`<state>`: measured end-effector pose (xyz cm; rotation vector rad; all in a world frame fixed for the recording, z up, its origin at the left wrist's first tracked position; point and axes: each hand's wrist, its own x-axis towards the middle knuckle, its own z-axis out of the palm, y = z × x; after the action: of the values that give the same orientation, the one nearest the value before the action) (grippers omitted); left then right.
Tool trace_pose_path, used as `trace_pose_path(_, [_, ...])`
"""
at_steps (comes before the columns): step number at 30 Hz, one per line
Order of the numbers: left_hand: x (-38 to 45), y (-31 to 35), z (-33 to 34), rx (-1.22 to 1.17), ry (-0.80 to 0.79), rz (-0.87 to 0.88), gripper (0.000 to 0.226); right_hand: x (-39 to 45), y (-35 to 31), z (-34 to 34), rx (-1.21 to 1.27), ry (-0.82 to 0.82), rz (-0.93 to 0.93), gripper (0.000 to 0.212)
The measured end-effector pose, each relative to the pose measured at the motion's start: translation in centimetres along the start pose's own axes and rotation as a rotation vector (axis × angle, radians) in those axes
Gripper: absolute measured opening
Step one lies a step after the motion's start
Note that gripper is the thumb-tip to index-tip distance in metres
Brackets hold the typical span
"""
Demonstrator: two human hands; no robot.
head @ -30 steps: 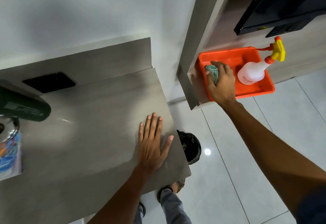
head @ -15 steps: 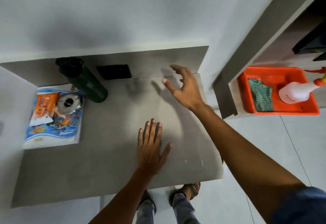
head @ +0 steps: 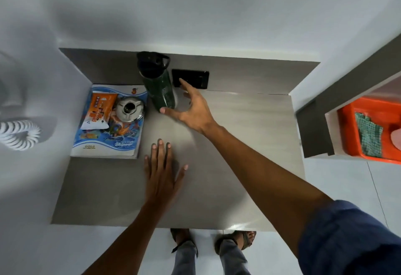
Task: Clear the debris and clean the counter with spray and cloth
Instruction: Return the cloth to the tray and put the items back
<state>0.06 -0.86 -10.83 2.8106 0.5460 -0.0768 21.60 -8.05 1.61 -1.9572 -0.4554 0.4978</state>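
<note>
1. Since the previous half-second the right hand point(head: 191, 110) has reached farther across the counter point(head: 238, 155), from open air above the middle to the green bottle point(head: 159, 86) by the back wall, fingers spread wide around its lower body, thumb near its base, not yet closed.
2. Nearest me, the left hand point(head: 161, 175) lies flat and empty on the bare surface, probably bracing the lean.
3. Farther left, a blue booklet point(head: 108, 136) carries an orange packet point(head: 98, 112) and a round steel ashtray point(head: 129, 109); I judge these get cleared next.
4. Off right, the orange tray point(head: 347, 123) holds the green cloth point(head: 368, 138) and, at the frame edge, part of the spray bottle point(head: 396, 137), waiting.
</note>
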Motion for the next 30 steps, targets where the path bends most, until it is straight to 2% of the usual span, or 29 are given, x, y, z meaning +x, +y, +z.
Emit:
trace_pose_path(3, [-0.3, -2.2, 0.0, 0.008, -0.016, 0.048, 0.091, 1.6, -0.4, 2.1, 0.046, 0.044, 0.013, 0.123])
trace_pose_path(7, [-0.4, -3.4, 0.1, 0.037, -0.032, 0.153, 0.090, 3.1, -0.4, 4.5, 0.122, 0.100, -0.003, 0.120])
trace_pose_path(15, [-0.6, -3.6, 0.3, 0.030, 0.002, 0.150, 0.086, 4.5, 0.2, 6.4, 0.198, 0.216, -0.032, 0.098])
trace_pose_path(20, [-0.5, -3.9, 0.2, 0.043, 0.012, 0.151, 0.085, 3.6, 0.3, 5.9, 0.189, 0.243, -0.074, 0.097])
trace_pose_path(25, [-0.5, -4.1, 0.4, 0.072, 0.019, 0.164, 0.089, 0.7, 1.1, 1.8, 0.224, 0.323, -0.070, 0.093])
trace_pose_path(30, [-0.5, -4.1, 0.3, 0.096, 0.054, 0.197, 0.088, -3.2, 4.2, -5.9, 0.208, 0.477, -0.021, 0.090])
